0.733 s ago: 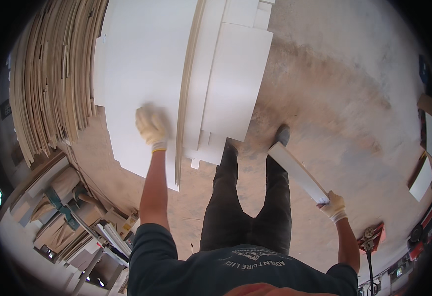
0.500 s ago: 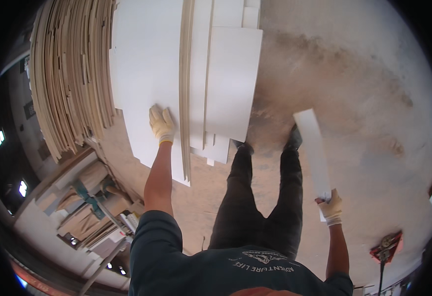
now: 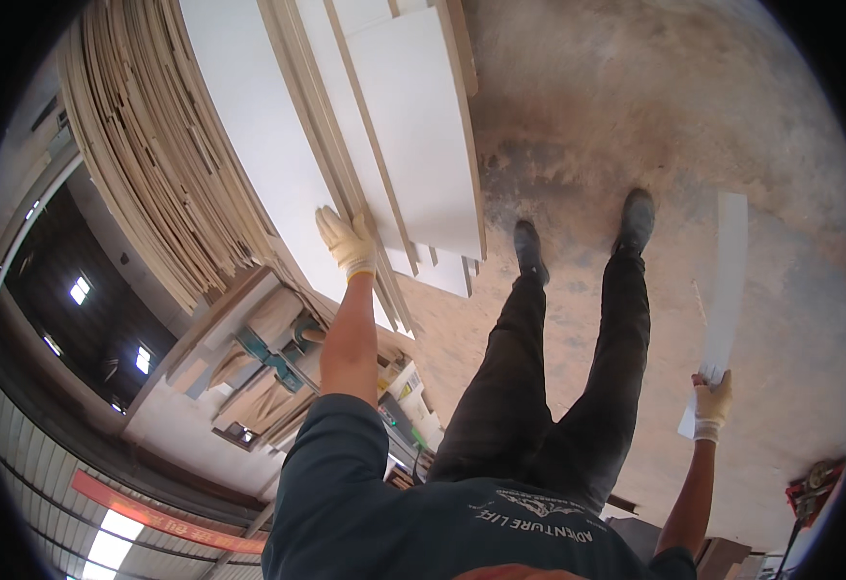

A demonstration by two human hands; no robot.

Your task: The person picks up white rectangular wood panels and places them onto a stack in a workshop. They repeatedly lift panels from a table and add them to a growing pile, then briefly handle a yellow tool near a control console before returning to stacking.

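Note:
My left hand [image 3: 348, 242], in a cream work glove, lies on a broad white panel [image 3: 244, 111] in a stack of white boards, against the layered edges. Its fingers are stretched out flat. A narrower white board [image 3: 418, 106] lies to the right of those edges. Out on my right side, my right hand [image 3: 711, 406], gloved too, is closed around the lower part of a long white strip of board [image 3: 728, 275]. The strip points up and away over the floor, touching nothing else that I can see.
Tall stacked thin wooden sheets [image 3: 157, 145] stand at the far left. Below them are a framed bench [image 3: 273, 362] with a green tool and offcuts. A red device with a handle [image 3: 815, 488] sits at the lower right. Dusty concrete floor [image 3: 587, 126] lies ahead of my feet.
My view has turned, so the stack looks slanted. My left hand is nearer the layered board edges. My right hand has swung farther right with the strip, now more upright in view.

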